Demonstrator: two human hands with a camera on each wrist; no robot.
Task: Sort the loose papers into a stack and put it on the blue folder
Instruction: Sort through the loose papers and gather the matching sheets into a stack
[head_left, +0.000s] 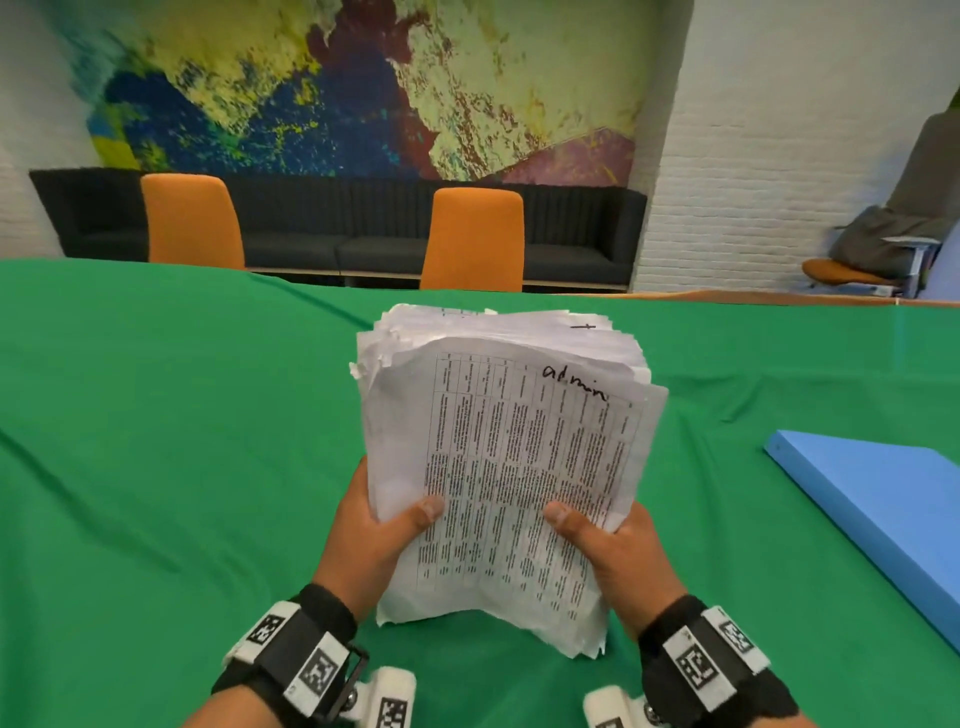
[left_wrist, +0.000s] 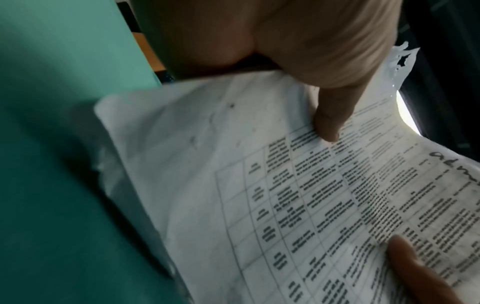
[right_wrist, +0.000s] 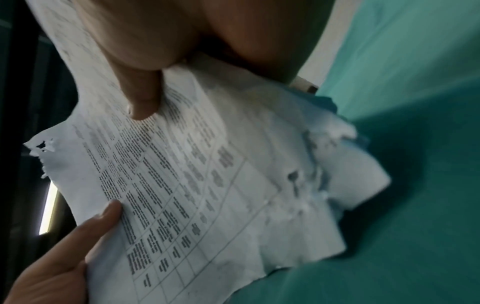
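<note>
Both hands (head_left: 374, 535) (head_left: 618, 551) grip paper stack (head_left: 509, 457), ragged edges uneven.

i'm holding the paper stack (head_left: 498, 467) upright before me, its lower edge resting on the table (head_left: 156, 467), left hand (head_left: 374, 540) on its left side, right hand (head_left: 618, 551) on its right. the folder (head_left: 883, 509) is lying well apart to the right; two chairs (head_left: 475, 239) are standing behind the table.
</note>
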